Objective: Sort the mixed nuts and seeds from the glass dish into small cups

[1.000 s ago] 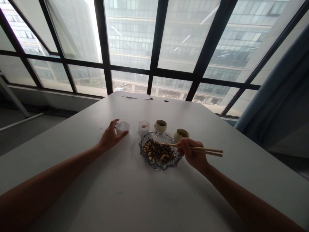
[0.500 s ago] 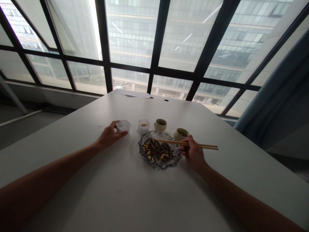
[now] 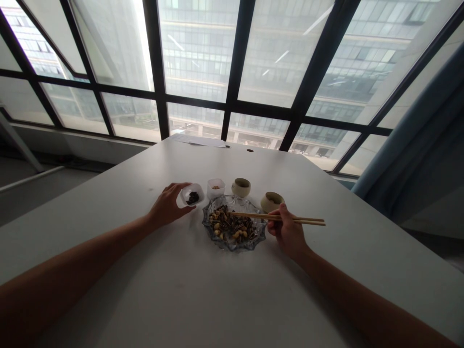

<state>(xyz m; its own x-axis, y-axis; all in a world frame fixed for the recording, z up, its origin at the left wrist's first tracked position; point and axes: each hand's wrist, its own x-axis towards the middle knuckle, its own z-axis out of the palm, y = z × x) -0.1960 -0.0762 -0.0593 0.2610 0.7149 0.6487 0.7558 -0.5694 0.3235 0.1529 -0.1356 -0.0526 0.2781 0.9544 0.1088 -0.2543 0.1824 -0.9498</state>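
Head view: left hand (image 3: 167, 203) pinches cup (image 3: 199, 193), newly tipped, baring dark bits (image 3: 192, 197) at ten o'clock of dish (image 3: 235, 247); right hand (image 3: 289, 233) pinches chopsticks (image 3: 253, 215).

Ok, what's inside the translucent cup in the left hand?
Dark pieces sit in the translucent cup, tilted in the left hand; anything beneath them is covered.

At one table (image 3: 163, 290) I count one left hand (image 3: 166, 205) and one right hand (image 3: 289, 234), two in all, with two chopsticks (image 3: 311, 219), one glass dish (image 3: 232, 247), two translucent tubs (image 3: 215, 194) and two pottery cups (image 3: 268, 205). I also see two round holes (image 3: 250, 150) and one curtain (image 3: 409, 121). The seeds (image 3: 244, 223) and nuts (image 3: 237, 235) are too many for me to number.
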